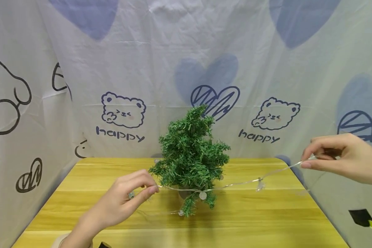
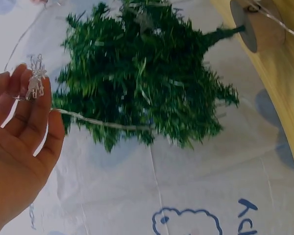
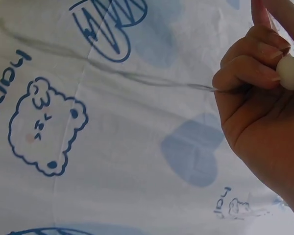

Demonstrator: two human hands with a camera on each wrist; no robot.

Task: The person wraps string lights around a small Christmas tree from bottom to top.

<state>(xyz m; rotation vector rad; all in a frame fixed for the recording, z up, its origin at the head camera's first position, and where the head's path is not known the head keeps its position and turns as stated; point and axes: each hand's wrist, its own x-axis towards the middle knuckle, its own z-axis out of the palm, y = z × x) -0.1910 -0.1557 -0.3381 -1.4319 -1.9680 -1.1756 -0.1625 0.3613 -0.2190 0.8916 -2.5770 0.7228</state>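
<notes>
We see the left hand (image 1: 121, 198) at the near left and the right hand (image 1: 348, 158) at the right, each pinching a thin, clear, silvery decorative string (image 1: 241, 183) between thumb and fingers. The string spans between the hands, passing across the near side of a small, bushy, green artificial tree (image 1: 190, 151); whether it touches the branches there, we cannot tell. From this span hang a flat, round, whitish disc (image 1: 203, 195) in front of the tree's lower part and a clear plastic pendant (image 1: 260, 186) nearer the right hand. In the left wrist view, a clear, faceted plastic charm (image 2: 36, 81) shows at the left fingers; in the right wrist view, a smooth, rounded white bead (image 3: 290, 72) shows at the right fingertips. The tree stands upright on a yellow wood-grain table (image 1: 260, 220), before a white cloth (image 1: 161, 69) printed with blue hearts and bears.
</notes>
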